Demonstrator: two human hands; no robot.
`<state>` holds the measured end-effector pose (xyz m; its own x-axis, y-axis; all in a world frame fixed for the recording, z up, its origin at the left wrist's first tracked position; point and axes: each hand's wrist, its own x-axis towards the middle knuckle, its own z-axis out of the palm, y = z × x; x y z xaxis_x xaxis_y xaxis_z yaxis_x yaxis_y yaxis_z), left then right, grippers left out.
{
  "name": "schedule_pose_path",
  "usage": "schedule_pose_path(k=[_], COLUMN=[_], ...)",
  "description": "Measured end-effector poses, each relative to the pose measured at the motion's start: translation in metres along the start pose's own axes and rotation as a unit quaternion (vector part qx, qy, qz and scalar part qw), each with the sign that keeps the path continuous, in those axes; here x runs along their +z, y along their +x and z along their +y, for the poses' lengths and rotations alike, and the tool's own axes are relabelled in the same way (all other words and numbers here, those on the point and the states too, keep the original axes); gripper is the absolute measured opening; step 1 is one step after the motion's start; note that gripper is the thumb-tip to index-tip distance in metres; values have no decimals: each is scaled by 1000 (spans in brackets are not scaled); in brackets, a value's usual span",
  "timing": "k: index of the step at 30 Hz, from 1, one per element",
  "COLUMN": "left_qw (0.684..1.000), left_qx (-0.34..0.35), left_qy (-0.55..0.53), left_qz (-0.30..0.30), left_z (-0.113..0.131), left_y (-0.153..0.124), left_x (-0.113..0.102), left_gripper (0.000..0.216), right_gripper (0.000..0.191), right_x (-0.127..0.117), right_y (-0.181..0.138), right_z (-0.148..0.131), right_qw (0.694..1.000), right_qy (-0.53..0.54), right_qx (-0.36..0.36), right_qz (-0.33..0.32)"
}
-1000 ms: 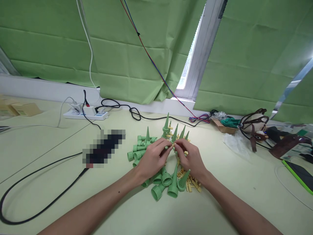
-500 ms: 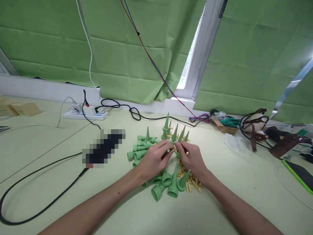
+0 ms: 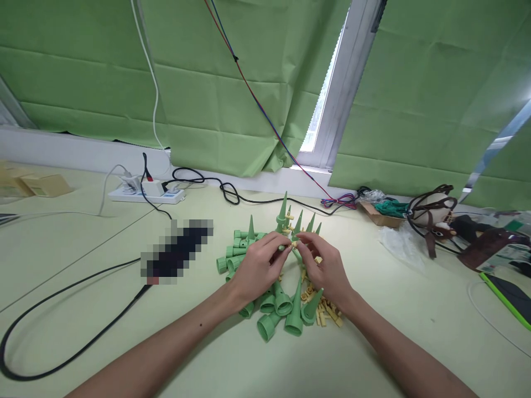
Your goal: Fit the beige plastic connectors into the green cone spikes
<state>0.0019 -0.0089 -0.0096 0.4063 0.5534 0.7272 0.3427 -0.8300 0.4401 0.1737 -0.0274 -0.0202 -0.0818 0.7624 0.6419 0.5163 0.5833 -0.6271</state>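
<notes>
My left hand (image 3: 261, 265) is closed around a green watering spike (image 3: 283, 248), most of it hidden by the fingers. My right hand (image 3: 324, 266) pinches a small yellow valve (image 3: 294, 244) against the spike; whether it is seated in it I cannot tell. Below and left of my hands lie several loose green spikes (image 3: 293, 315) with wide round sockets. A pile of small yellow valves (image 3: 329, 312) spreads under my right hand. Behind my fingers, several spikes stand point up, among them a tall spike (image 3: 282, 213) with a yellow valve on its side.
A blurred-out dark object (image 3: 178, 251) with a black cable lies left on the table. Behind it is a white power strip (image 3: 120, 193). At the right are a cardboard box (image 3: 379, 215), clear plastic wrap (image 3: 400, 243), a bag (image 3: 431, 207) and a green-edged phone-like device (image 3: 506, 298).
My fingertips have parted slightly, and the yellow valve between them now shows more clearly. My right hand has shifted a little; the parts on the table look the same.
</notes>
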Motion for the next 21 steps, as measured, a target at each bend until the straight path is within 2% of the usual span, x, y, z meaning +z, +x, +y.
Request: schedule_pose_path(k=[7, 21], left_qw=[1000, 1000], left_qx=[2, 17], left_qy=[1, -2], left_qz=[-5, -24], left_z=[1, 2], left_y=[1, 0], left_x=[-1, 0], left_gripper=[15, 14], right_gripper=[17, 19], right_x=[1, 0], right_y=[0, 1], right_z=[5, 4], right_qw=[999, 999], right_qy=[4, -20], right_qx=[-36, -22], right_qz=[-23, -22])
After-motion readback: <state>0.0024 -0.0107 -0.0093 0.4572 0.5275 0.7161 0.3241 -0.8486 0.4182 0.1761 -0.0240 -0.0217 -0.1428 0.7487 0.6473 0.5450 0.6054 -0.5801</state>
